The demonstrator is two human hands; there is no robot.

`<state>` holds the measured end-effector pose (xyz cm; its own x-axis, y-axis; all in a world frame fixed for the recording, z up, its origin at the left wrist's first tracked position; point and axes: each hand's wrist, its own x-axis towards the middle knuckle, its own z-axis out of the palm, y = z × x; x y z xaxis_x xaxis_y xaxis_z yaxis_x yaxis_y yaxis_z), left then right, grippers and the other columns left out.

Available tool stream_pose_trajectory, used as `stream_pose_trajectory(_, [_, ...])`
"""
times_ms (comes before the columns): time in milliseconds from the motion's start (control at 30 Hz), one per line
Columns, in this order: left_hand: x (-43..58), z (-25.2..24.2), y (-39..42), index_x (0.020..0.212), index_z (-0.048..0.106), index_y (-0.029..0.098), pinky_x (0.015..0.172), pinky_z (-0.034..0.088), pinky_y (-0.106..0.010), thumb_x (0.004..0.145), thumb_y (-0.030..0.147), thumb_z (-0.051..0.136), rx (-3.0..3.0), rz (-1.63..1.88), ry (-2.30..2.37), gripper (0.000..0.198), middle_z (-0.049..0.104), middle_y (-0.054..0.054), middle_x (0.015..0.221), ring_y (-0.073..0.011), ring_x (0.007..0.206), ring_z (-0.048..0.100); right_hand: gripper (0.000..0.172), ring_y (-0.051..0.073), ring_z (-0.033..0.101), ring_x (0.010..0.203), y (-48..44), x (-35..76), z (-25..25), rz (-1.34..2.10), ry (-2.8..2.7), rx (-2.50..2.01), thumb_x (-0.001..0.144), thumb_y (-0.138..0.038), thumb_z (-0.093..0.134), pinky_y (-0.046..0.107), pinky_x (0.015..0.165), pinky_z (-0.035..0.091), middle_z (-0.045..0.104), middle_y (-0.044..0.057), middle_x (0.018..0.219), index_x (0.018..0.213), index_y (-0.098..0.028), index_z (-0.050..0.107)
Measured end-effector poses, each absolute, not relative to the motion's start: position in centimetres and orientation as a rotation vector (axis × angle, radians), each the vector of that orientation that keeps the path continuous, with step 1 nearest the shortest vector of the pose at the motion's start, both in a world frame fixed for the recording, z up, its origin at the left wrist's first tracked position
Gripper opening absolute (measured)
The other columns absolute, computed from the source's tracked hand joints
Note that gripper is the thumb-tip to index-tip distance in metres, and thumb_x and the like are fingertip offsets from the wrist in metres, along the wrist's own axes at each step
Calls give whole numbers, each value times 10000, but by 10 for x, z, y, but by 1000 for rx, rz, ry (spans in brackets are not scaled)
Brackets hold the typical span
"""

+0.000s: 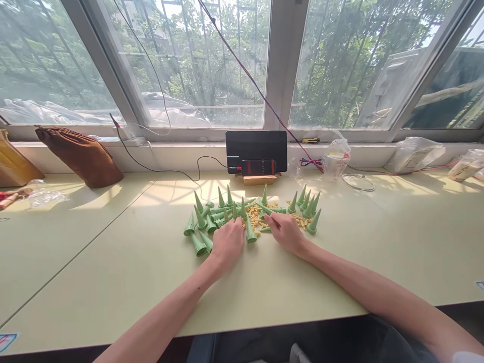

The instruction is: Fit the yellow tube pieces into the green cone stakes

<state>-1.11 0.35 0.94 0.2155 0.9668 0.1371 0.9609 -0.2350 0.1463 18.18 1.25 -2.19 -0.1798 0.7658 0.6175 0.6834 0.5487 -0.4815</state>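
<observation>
While cones [251, 232] crowd round the pegs [255, 218], I'd guess it's picking time
Left hand [229, 239] curled at the pegs' 8 o'clock, right hand [286, 230] half-curled at 4, can't tell what either grips; next move likely wants a neat pinch

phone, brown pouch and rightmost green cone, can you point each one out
Phone [259, 167]: head view, on the middle of its screen.
Brown pouch [81, 157]: head view, on the middle of its side.
Rightmost green cone [314, 222]: head view, on its tapered body.
</observation>
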Motion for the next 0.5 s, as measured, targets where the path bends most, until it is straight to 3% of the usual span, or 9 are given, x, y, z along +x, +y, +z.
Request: stream_pose_trajectory(500, [-10, 10, 3, 828, 583, 153, 556, 351, -290, 950, 197, 385, 2448, 267, 1905, 236, 672, -110, 862, -258, 743, 661, 452, 104, 253, 481, 13, 182, -23, 143, -1906, -1177, 998, -361, 396, 266, 512, 211, 339, -38, 515, 592, -196, 289])
